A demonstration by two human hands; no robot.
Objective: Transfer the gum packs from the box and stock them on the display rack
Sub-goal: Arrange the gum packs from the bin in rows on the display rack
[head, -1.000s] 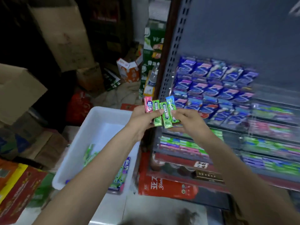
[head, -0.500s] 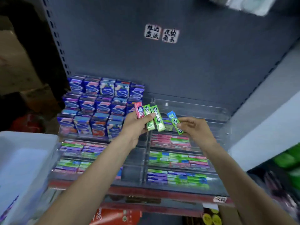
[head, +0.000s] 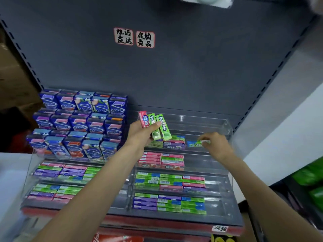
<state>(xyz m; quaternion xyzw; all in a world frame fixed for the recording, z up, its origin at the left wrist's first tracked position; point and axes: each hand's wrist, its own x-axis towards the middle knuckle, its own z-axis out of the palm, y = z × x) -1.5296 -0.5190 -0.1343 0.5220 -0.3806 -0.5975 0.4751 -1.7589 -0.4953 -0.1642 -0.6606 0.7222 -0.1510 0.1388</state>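
At the upper right tier of the clear display rack (head: 225, 126), my right grip (head: 216, 145) has its fingers pinched on one blue-and-green gum pack (head: 196, 143), laid flat and lengthwise so it should slot in just beside the packs already in that row. My left grip (head: 139, 135) is clamped round a fan of three packs, one pink gum pack (head: 143, 118) and two green Doublemint packs (head: 160, 125), held upright near the same tier; I judge that keeps them ready for the right to take one at a time. Below, the lower tiers hold flat rows of pink, green, blue and purple packs, with bare space at the right end of each. Left of these, blue cartons (head: 78, 123) stand stacked in stepped rows. A white box edge (head: 10, 172) shows at far left, well apart from both grips. Two handwritten labels (head: 134, 39) sit on the grey back panel.
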